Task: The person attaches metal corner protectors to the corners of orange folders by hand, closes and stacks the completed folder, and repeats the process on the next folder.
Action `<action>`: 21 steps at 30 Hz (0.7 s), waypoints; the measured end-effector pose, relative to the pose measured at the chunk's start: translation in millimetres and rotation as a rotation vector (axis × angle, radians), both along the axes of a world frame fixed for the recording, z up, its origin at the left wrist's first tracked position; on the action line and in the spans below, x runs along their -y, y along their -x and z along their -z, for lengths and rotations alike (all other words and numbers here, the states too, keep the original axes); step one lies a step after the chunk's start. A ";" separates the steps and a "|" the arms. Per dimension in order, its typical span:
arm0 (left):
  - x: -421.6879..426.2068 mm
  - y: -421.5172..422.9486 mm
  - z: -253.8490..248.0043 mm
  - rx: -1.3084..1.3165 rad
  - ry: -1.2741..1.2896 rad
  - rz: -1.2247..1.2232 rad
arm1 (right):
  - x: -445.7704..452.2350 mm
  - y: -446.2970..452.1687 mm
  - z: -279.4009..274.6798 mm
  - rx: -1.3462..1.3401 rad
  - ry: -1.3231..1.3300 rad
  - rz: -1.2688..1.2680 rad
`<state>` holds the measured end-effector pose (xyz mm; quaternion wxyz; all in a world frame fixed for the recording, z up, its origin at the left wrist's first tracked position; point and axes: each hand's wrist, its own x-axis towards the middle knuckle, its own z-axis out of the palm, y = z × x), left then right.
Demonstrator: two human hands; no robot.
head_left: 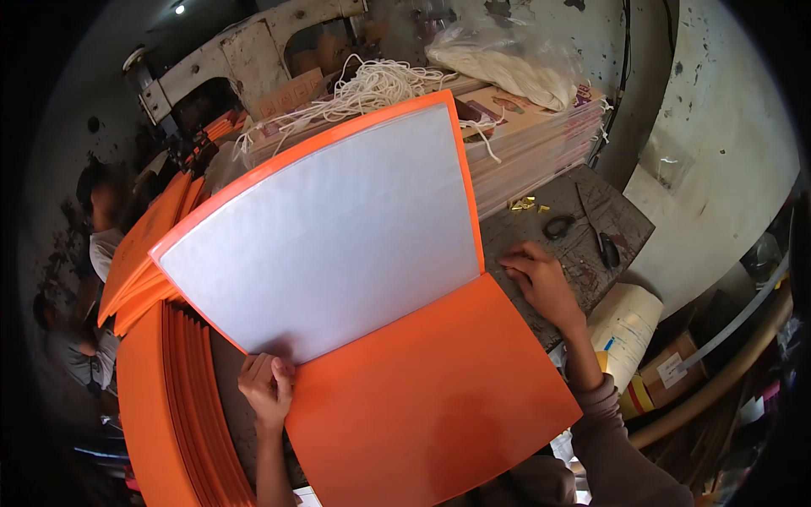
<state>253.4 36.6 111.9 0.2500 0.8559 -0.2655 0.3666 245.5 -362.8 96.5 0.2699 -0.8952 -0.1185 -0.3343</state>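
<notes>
An orange folder (431, 389) lies open in front of me, its upper flap raised and showing a pale, translucent inner sheet (338, 228). My left hand (268, 389) is closed at the left end of the fold, fingers curled against the folder's edge; whether it grips the edge is hard to make out. Just right of the fold's other end, my right hand (541, 283) hovers over the dark table with its fingers bent and partly together. What it holds, if anything, is too small to name.
Orange folders (182, 414) stand stacked at the left. Behind are bundled printed sheets (536, 152) with white cords (380, 84). Scissors (600, 232) and small gold pieces (528, 204) lie on the table (625, 220). Two people (101, 245) are at far left.
</notes>
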 end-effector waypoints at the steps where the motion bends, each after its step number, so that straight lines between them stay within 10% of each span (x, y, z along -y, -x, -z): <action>1: 1.4 1.4 -0.2 -0.012 0.020 -0.003 | -2.2 3.7 0.0 -0.026 -0.086 -0.023; 21: -3.0 9.0 5.9 -0.193 0.165 0.021 | 6.8 86.5 -16.0 -0.368 -1.080 -0.097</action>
